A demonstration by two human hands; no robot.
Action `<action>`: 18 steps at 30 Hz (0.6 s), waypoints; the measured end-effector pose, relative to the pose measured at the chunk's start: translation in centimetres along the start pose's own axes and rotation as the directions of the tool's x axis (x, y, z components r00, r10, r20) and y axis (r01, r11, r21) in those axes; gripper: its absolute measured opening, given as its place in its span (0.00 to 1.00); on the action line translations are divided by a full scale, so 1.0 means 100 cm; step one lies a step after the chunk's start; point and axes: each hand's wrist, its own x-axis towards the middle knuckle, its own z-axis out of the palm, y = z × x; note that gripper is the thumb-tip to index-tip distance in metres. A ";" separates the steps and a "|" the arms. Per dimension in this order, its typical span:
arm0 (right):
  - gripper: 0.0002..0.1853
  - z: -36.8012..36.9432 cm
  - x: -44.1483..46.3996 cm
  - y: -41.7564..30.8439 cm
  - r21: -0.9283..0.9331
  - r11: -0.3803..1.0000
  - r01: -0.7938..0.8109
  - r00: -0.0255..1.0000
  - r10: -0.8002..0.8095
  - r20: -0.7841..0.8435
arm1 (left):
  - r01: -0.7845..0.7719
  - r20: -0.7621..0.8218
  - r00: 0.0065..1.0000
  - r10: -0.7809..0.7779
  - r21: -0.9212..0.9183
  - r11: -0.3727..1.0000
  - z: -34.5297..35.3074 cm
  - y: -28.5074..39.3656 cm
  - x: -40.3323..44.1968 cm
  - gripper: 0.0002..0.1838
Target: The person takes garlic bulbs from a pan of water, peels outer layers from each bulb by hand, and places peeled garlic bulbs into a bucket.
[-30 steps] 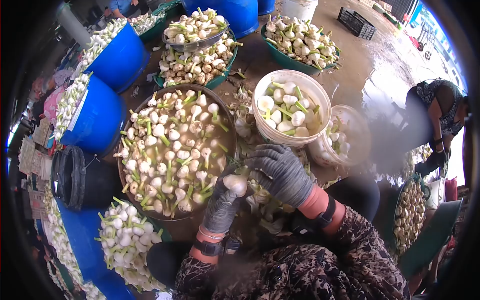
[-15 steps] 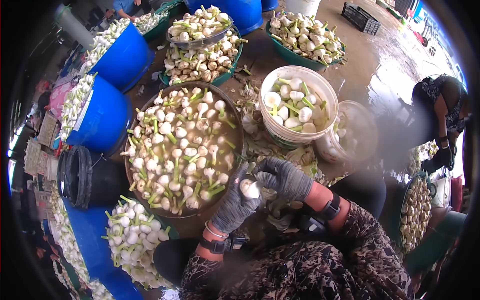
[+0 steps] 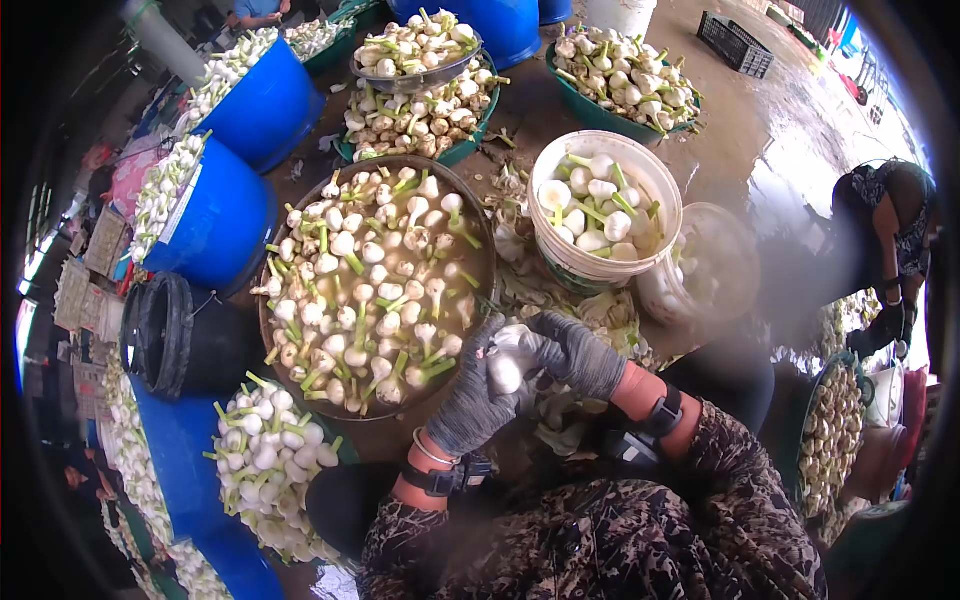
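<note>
In the head view a white garlic bulb (image 3: pixel 505 375) sits between my two hands, just beyond my lap. My left hand (image 3: pixel 472 400), in a grey knit glove, is closed around the bulb from the left. My right hand (image 3: pixel 583 358), gloved the same way, reaches in from the right with bent fingers on the bulb's upper side. A pale whitish part, perhaps skin or stalk, shows near the right fingertips. Just past my left hand stands a wide round tub (image 3: pixel 487 200) of murky water with many garlic bulbs floating in it.
A white bucket (image 3: pixel 607 262) of cleaned garlic stands ahead, beside a second pale bucket (image 3: pixel 725 225). Peelings (image 3: pixel 600 315) litter the floor. Heaped garlic (image 3: pixel 270 460) lies at my left. Blue tubs (image 3: pixel 225 235) line the left side. Another person (image 3: pixel 885 215) bends at the right.
The bulb has turned in my left hand and its round white side now shows. My right hand has closed in onto it. The whole view has shifted slightly.
</note>
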 end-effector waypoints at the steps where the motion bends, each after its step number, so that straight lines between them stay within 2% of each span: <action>1: 0.17 0.001 -0.001 -0.001 -0.004 1.000 0.008 1.000 -0.008 0.004 | -0.003 -0.010 1.000 0.003 0.020 1.000 -0.001 -0.004 -0.001 0.41; 2: 0.17 0.003 -0.004 -0.001 -0.316 0.931 0.184 0.982 -0.190 0.010 | 0.053 -0.029 0.998 -0.057 -0.125 0.991 0.001 -0.005 -0.002 0.40; 3: 0.17 0.005 -0.007 0.001 -0.590 0.739 0.326 0.932 -0.354 0.072 | 0.104 -0.039 0.992 -0.119 -0.271 0.957 0.002 -0.007 -0.004 0.40; 4: 0.15 0.007 -0.009 0.005 -0.702 0.605 0.376 0.884 -0.462 0.075 | 0.193 -0.005 0.976 -0.217 -0.436 0.879 0.003 -0.007 -0.008 0.46; 5: 0.15 0.008 -0.008 0.010 -0.702 0.601 0.382 0.881 -0.466 0.080 | 0.189 -0.012 0.977 -0.215 -0.433 0.881 0.003 -0.009 -0.010 0.46; 7: 0.14 0.010 -0.004 0.019 -0.746 0.517 0.419 0.817 -0.573 0.063 | 0.247 0.033 0.969 -0.245 -0.135 0.960 0.004 -0.007 -0.009 0.39; 8: 0.13 0.012 -0.005 0.016 -0.707 0.629 0.325 0.869 -0.494 -0.040 | 0.207 -0.057 0.975 -0.215 -0.123 0.970 0.007 0.005 -0.009 0.31; 9: 0.13 0.009 0.000 0.023 -0.709 0.622 0.333 0.863 -0.504 -0.038 | 0.197 -0.063 0.977 -0.205 -0.118 0.973 0.007 0.013 -0.009 0.31; 10: 0.13 0.003 0.008 0.037 -0.517 0.809 0.280 0.925 -0.371 -0.079 | 0.229 -0.018 0.973 -0.231 -0.087 0.970 0.005 0.018 -0.012 0.31; 11: 0.12 -0.001 0.015 0.041 -0.295 0.932 0.212 0.967 -0.243 -0.071 | 0.249 0.013 0.969 -0.249 -0.044 0.968 0.000 0.022 -0.013 0.31; 12: 0.12 -0.001 0.012 0.028 -0.301 0.952 0.061 0.991 -0.093 -0.094 | 0.328 0.085 0.943 -0.321 -0.084 0.941 -0.002 0.024 -0.017 0.32; 13: 0.12 -0.002 0.007 0.010 -0.315 0.947 -0.058 0.992 0.020 -0.121 | 0.124 -0.028 0.990 -0.135 -0.247 0.961 0.007 0.015 -0.017 0.34; 14: 0.12 -0.003 0.006 0.004 -0.357 0.931 -0.074 0.992 0.034 -0.118 | 0.137 0.012 0.990 -0.142 -0.372 0.918 0.008 0.006 -0.021 0.34; 15: 0.12 -0.009 0.014 0.021 -0.488 0.873 0.016 0.995 -0.064 -0.080 | 0.155 0.051 0.987 -0.150 -0.492 0.857 0.008 -0.002 -0.023 0.33; 16: 0.12 -0.014 0.028 0.036 -0.710 0.680 0.182 0.972 -0.235 0.024 | 0.180 0.091 0.983 -0.157 -0.598 0.781 0.008 -0.008 -0.025 0.32; 17: 0.13 -0.023 0.044 0.057 -0.886 0.326 0.331 0.910 -0.358 0.208 | 0.255 0.107 0.964 -0.245 -0.647 0.719 0.012 -0.019 -0.028 0.30; 18: 0.15 -0.029 0.050 0.068 -0.928 0.137 0.346 0.890 -0.362 0.278 | 0.241 0.106 0.963 -0.247 -0.746 0.621 0.011 -0.017 -0.026 0.28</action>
